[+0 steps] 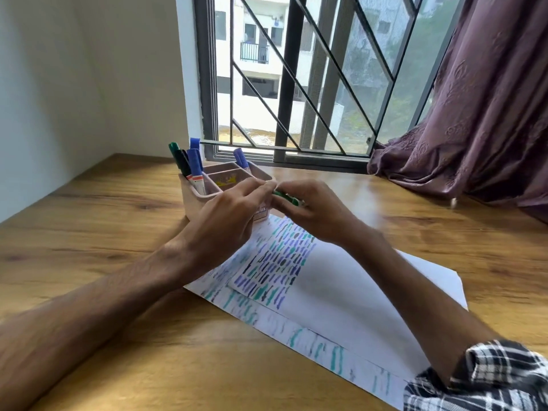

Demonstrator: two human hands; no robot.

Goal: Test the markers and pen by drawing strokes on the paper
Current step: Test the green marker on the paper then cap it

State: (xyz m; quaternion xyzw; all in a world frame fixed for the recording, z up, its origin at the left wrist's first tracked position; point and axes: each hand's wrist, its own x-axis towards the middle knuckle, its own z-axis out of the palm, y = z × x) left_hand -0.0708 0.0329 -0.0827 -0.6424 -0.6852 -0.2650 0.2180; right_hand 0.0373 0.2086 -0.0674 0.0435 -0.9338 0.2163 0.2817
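A green marker [286,197] lies level between my two hands, just above the far end of the paper. My right hand [314,213] grips its body. My left hand [234,212] pinches its left end with fingertips; whether the cap is on or off is hidden. White paper sheets [350,295] lie on the wooden table, covered on the left with rows of blue, purple, black and teal strokes [275,262]. A pink organiser [194,203] behind my hands holds green, black and blue markers [194,164] upright.
One more blue marker [240,158] stands in the organiser's rear compartment. A barred window [296,84] rises behind the table, a purple curtain [474,114] hangs at the right and rests on the tabletop. A white wall closes the left side.
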